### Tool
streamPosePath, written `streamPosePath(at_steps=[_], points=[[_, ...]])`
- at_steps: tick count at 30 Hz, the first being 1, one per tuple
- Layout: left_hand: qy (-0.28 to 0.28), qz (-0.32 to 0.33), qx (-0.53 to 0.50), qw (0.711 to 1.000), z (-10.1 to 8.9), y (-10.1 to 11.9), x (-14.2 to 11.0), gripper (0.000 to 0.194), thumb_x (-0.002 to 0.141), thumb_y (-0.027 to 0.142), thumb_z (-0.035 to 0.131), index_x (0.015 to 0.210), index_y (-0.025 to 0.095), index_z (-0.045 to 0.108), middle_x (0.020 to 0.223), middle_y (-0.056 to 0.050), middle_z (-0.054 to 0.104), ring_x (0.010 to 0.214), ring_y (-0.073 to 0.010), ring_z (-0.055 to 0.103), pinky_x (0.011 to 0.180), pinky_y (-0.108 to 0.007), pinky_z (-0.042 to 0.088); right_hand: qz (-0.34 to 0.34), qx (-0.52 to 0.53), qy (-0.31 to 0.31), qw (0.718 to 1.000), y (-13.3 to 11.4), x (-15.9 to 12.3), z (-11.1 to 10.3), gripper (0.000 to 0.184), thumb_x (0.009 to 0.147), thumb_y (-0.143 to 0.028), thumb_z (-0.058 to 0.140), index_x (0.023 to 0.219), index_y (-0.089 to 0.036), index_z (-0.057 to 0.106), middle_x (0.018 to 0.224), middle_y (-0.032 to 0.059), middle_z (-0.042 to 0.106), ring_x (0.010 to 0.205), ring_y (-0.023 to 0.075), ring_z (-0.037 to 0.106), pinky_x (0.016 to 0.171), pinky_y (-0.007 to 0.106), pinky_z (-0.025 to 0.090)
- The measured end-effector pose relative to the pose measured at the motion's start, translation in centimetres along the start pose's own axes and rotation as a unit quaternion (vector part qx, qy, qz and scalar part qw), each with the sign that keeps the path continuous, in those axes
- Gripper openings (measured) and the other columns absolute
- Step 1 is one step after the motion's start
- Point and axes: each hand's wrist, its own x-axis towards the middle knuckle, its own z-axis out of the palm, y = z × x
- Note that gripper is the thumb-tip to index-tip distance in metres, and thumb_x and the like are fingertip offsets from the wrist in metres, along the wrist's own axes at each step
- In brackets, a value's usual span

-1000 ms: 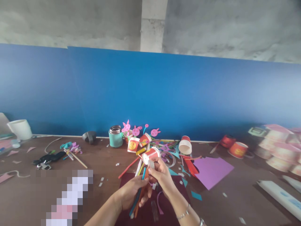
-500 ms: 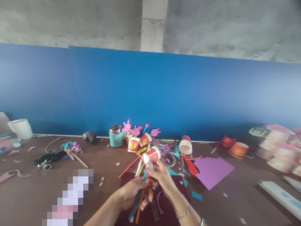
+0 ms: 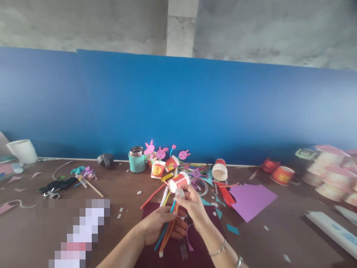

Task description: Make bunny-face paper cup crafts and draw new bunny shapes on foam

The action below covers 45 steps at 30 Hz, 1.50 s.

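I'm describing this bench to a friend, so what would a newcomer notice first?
Probably the blue panel, wide across the view's middle. Next, the pink faces by the cups near its foot. Closer in, the left hand holds blue and orange strips, and a purple sheet lies to the right.

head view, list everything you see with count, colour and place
round paper cups: at least five, red and white, centre and right
eared paper faces: three, pink, back centre
open cylindrical flask: one, teal, back centre
angular paper sheet: one, purple, right
flat sheet: one, maroon, front centre
long strap: one, black, left
stacked bowl shapes: several, pink and white, far right
paper scraps: many, mixed colours, scattered
tabletop: one, brown, below
flat panel: one, blue, behind
concrete wall: one, grey, background
thin strips: several, blue and orange, centre
small rounded piece: one, whitish, centre
left hand: one, bare, holding strips
right hand: one, bare, holding rounded piece
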Motion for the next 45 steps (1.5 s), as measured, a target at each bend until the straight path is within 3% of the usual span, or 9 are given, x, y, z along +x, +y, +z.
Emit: streamPosePath(at_steps=[3,6,10,13,17,21,26,37,45], points=[[0.026,0.014,0.021,0.999,0.1,0.2,0.0,0.030,0.076,0.030,0.067,0.095,0.008,0.058,0.080,-0.014,0.071,0.069,-0.0193,0.069,0.068,-0.030,0.050,-0.022,-0.003,0.028,0.999,-0.1,0.2,-0.3,0.045,0.056,-0.035,0.080,0.088,-0.020,0.052,0.061,-0.0032,0.061,0.055,0.0142,0.057,0.052,0.023,0.041],[0.041,0.020,0.045,0.998,0.3,0.1,0.1,0.035,0.075,0.036,0.065,0.096,0.009,0.056,0.073,-0.009,0.069,0.053,-0.0149,0.064,0.054,-0.026,0.048,-0.033,-0.001,0.040,0.999,0.1,0.5,-0.5,0.046,0.056,-0.036,0.081,0.088,-0.020,0.052,0.061,-0.0029,0.062,0.055,0.0140,0.057,0.053,0.024,0.041],[0.058,0.054,0.080,0.994,0.6,0.0,0.5,0.035,0.074,0.042,0.062,0.091,0.012,0.056,0.057,0.002,0.058,0.033,-0.0039,0.040,0.035,-0.018,0.029,-0.043,-0.012,0.047,0.998,0.6,0.7,-0.6,0.049,0.055,-0.039,0.081,0.088,-0.019,0.051,0.062,-0.0025,0.062,0.054,0.0135,0.055,0.053,0.024,0.040],[0.062,0.049,0.078,0.994,0.6,0.1,0.5,0.034,0.074,0.044,0.062,0.088,0.014,0.055,0.054,0.006,0.052,0.033,-0.0007,0.028,0.035,-0.017,0.018,-0.061,-0.033,0.038,0.997,0.5,0.8,-0.7,0.046,0.060,-0.044,0.078,0.089,-0.019,0.052,0.061,-0.0027,0.061,0.054,0.0129,0.054,0.054,0.024,0.040],[0.087,0.051,0.083,0.991,0.0,0.7,0.4,0.036,0.073,0.046,0.062,0.089,0.015,0.053,0.055,0.007,0.050,0.034,0.0000,0.024,0.037,-0.018,0.012,-0.090,-0.093,0.060,0.990,-0.1,0.7,-0.9,0.035,0.074,-0.051,0.065,0.084,-0.018,0.057,0.061,-0.0004,0.061,0.057,0.0144,0.055,0.053,0.024,0.039],[0.123,0.078,0.104,0.984,-0.5,1.2,0.3,0.040,0.069,0.050,0.064,0.086,0.016,0.051,0.055,0.007,0.051,0.034,-0.0001,0.024,0.038,-0.018,0.011,-0.085,-0.149,0.040,0.984,-0.7,0.4,-1.0,0.035,0.079,-0.052,0.057,0.074,-0.017,0.058,0.048,-0.0020,0.055,0.044,0.0111,0.044,0.044,0.022,0.032],[0.148,0.103,0.175,0.968,-0.4,1.5,0.2,0.046,0.069,0.060,0.060,0.067,0.017,0.046,0.044,0.008,0.044,0.030,-0.0012,0.024,0.035,-0.020,0.013,-0.073,-0.180,-0.014,0.981,-0.6,0.1,-0.7,0.032,0.078,-0.047,0.060,0.068,-0.017,0.058,0.042,-0.0044,0.049,0.039,0.0088,0.039,0.041,0.021,0.027],[0.133,0.104,0.210,0.963,-0.2,1.5,0.2,0.045,0.072,0.059,0.054,0.086,0.016,0.049,0.052,0.005,0.056,0.030,-0.0034,0.032,0.033,-0.018,0.017,-0.068,-0.190,-0.029,0.979,0.0,0.5,-0.9,0.030,0.079,-0.044,0.058,0.067,-0.016,0.057,0.042,-0.0038,0.049,0.038,0.0090,0.041,0.041,0.020,0.029],[0.159,0.105,0.278,0.942,-0.7,1.0,0.8,0.039,0.075,0.058,0.049,0.070,0.019,0.044,0.045,0.007,0.049,0.031,-0.0039,0.026,0.036,-0.021,0.018,-0.085,-0.266,-0.021,0.960,-0.5,-0.2,-0.4,0.028,0.079,-0.042,0.056,0.065,-0.017,0.056,0.045,-0.0038,0.045,0.040,0.0103,0.041,0.041,0.021,0.030]])
